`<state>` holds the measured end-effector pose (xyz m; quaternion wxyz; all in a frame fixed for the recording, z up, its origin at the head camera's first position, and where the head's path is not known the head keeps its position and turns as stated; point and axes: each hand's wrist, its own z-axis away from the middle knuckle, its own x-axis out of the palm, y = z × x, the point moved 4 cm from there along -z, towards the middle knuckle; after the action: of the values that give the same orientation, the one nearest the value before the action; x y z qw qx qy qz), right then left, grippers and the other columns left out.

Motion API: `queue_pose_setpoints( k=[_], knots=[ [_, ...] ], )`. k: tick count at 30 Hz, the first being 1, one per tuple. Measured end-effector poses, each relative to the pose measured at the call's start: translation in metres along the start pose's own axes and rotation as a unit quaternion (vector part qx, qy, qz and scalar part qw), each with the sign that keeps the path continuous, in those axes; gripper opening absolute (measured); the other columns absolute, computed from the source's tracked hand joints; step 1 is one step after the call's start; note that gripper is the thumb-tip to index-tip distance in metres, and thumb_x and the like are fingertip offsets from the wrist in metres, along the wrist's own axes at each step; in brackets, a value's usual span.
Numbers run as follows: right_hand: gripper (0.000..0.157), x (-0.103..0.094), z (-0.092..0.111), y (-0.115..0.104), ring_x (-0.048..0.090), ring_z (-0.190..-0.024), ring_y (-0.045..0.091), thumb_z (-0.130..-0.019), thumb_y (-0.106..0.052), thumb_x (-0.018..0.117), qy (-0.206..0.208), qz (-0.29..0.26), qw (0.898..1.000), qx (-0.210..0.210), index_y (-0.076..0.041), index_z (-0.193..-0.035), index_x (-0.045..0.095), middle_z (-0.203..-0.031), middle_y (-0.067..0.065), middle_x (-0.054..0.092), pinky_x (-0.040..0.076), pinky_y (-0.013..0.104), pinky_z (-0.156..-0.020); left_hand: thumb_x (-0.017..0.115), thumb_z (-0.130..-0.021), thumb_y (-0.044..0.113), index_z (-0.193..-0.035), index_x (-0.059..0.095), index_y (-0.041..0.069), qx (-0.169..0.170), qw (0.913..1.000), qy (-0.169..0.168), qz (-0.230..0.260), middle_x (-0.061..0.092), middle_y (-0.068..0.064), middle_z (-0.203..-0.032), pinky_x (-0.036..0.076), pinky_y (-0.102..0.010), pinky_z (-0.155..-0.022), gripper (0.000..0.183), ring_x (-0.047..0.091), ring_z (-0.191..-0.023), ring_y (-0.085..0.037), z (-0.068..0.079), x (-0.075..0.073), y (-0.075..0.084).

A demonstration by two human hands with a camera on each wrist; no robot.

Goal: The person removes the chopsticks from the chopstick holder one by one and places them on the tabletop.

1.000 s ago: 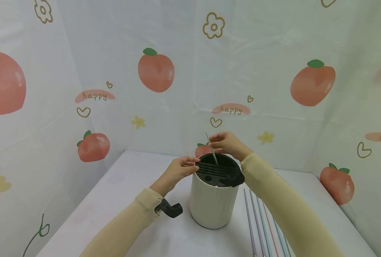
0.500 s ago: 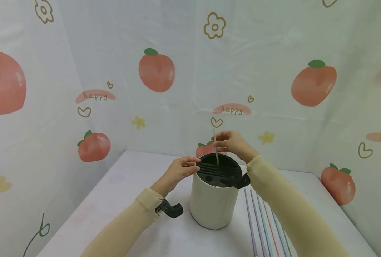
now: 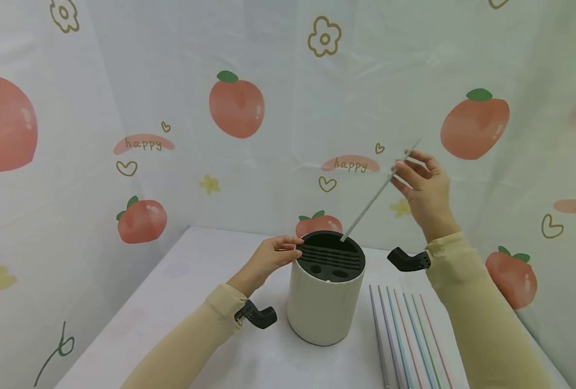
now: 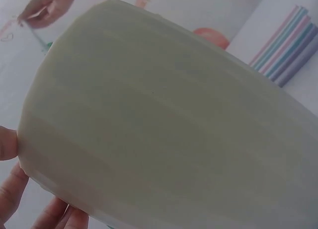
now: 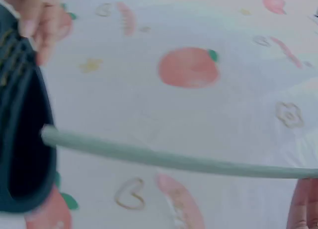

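Observation:
A cream, ribbed utensil holder (image 3: 322, 310) stands upright on the table, its black insert (image 3: 330, 258) divided into slots, round holes and a larger back opening. My left hand (image 3: 267, 258) touches the rim on its left side with nearly straight fingers; in the left wrist view its fingertips lie at the holder's edge. Raised to the right of the holder, my right hand (image 3: 426, 189) pinches a pale green chopstick (image 3: 370, 203) near its upper end. The chopstick slants down to the left. Its lower, thicker end shows at the back opening's rim in the right wrist view.
Several pastel chopsticks (image 3: 412, 340) lie side by side on the white table (image 3: 191, 302), right of the holder, beneath my right forearm. A peach-printed curtain (image 3: 278, 178) hangs close behind. Small black wrist cameras jut from both sleeves.
My right hand has moved up and to the right with the chopstick, drawing most of it from the opening and tilting it from near upright. My left hand has stayed at the rim.

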<state>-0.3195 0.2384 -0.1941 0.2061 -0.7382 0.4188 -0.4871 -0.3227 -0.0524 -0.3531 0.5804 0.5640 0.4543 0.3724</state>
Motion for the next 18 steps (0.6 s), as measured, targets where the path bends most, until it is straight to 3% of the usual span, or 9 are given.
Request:
queue_pose_setpoints(
  k=[3, 9, 15, 18],
  knots=[
    [0.028, -0.019, 0.003, -0.018, 0.069, -0.076, 0.022, -0.084, 0.014, 0.063, 0.033, -0.034, 0.999, -0.012, -0.001, -0.107, 0.06, -0.091, 0.01, 0.063, 0.06, 0.032, -0.07, 0.067, -0.09, 0.012, -0.121, 0.065, 0.007, -0.005, 1.0, 0.003, -0.002, 0.052, -0.016, -0.13, 0.046, -0.041, -0.104, 0.032, 0.051, -0.122, -0.027, -0.001, 0.0, -0.001],
    [0.028, -0.074, 0.018, -0.036, 0.069, -0.079, 0.02, -0.087, 0.013, 0.06, 0.06, -0.002, 0.998, 0.01, -0.003, -0.11, 0.063, -0.091, 0.008, 0.067, 0.06, 0.03, -0.071, 0.066, -0.09, 0.012, -0.121, 0.065, 0.007, -0.002, 1.0, 0.004, -0.006, 0.053, -0.015, -0.129, 0.047, -0.04, -0.103, 0.031, 0.051, -0.121, -0.027, 0.0, 0.0, -0.001],
    [0.026, -0.145, 0.048, -0.029, 0.07, -0.08, 0.015, -0.091, 0.011, 0.055, 0.048, 0.074, 0.993, 0.078, -0.007, -0.106, 0.068, -0.088, 0.005, 0.072, 0.059, 0.026, -0.068, 0.067, -0.09, 0.014, -0.12, 0.066, 0.008, -0.001, 1.0, 0.006, -0.005, 0.053, -0.015, -0.129, 0.047, -0.041, -0.103, 0.031, 0.052, -0.12, -0.026, 0.002, 0.0, 0.0],
    [0.027, -0.184, 0.066, -0.013, 0.069, -0.08, 0.009, -0.093, 0.006, 0.056, 0.036, 0.153, 0.979, 0.127, -0.014, -0.1, 0.071, -0.087, 0.0, 0.072, 0.058, 0.023, -0.068, 0.067, -0.09, 0.013, -0.121, 0.065, 0.008, -0.003, 1.0, 0.004, -0.001, 0.053, -0.015, -0.13, 0.047, -0.04, -0.104, 0.031, 0.052, -0.121, -0.026, 0.002, 0.0, 0.001]
  ],
)
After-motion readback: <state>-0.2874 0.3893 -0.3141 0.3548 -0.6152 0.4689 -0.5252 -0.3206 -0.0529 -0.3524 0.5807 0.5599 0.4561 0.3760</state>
